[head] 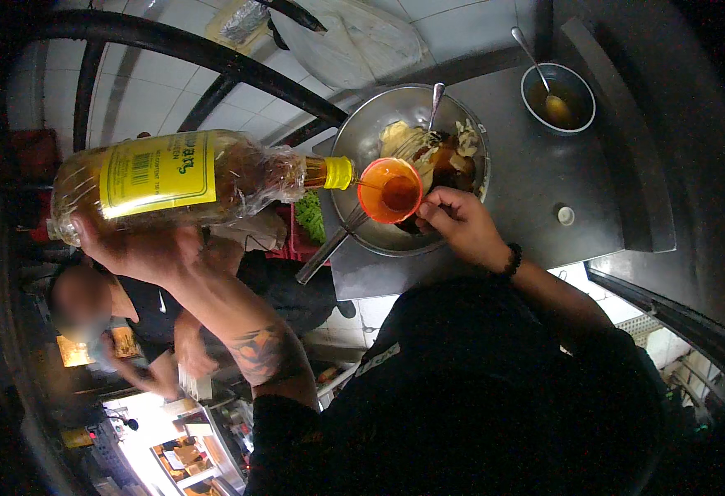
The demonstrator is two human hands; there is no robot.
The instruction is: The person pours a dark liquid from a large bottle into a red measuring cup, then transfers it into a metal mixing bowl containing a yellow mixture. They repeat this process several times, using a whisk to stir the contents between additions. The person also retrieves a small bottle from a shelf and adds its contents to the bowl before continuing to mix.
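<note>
My left hand (145,248) holds a large plastic-wrapped bottle (238,177) with a yellow label that bears writing. The bottle lies almost level, and a thin brown stream runs from its yellow-collared mouth into an orange measuring cup (392,211). Between thumb and fingers, my right hand (458,223) grips the cup at its right side. Some brown liquid stands in the cup. Beneath it is a steel mixing bowl (362,130) with a pale creamy mass (399,139), dark sauce and pale flakes. A whisk (331,248) and a spoon (437,102) lean on its rim.
A small bowl (558,127) of yellowish liquid with a spoon and a white cap (566,216) sit on the steel counter (523,186). Black metal bars (213,56) run at upper left. Another person (151,310) is at left, near a red crate (303,232) of greens.
</note>
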